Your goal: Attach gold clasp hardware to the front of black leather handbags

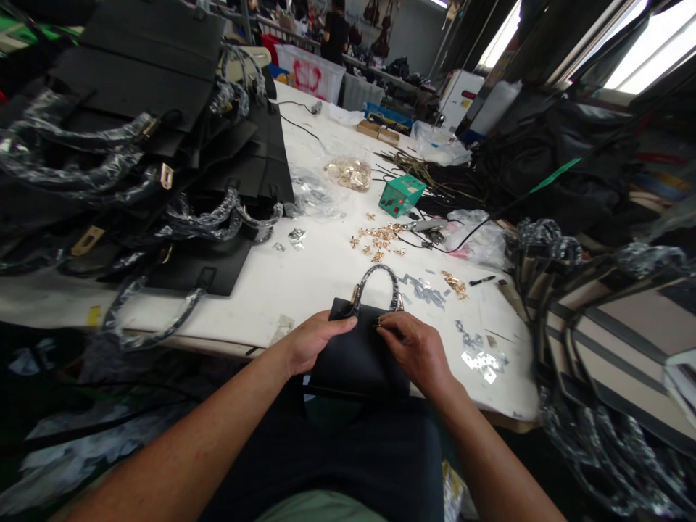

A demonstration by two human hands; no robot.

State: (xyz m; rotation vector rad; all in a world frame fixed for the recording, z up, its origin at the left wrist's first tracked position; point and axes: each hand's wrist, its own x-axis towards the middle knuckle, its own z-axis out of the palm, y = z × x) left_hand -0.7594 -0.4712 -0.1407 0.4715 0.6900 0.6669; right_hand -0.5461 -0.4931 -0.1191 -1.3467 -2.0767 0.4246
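Observation:
A black handbag panel [356,359] leans at the table's front edge, its plastic-wrapped handle [378,270] arching up from the top. My left hand [315,339] grips the panel's left side, thumb lying on the front face near the handle's base. On the right, my right hand [410,346] pinches a small gold-coloured metal piece [377,323] against the panel, just below the handle. Its exact shape is partly hidden by the fingertips. Beyond the handle lies a scatter of small gold fittings [380,235] on the white table [320,279].
Black bag panels with wrapped handles [212,217] are piled on the left. More bag pieces [614,312] stand at the right. A green box [401,194] with a cable, silver plates [424,290] and a black pen [481,280] lie on the table. A person [333,36] stands far back.

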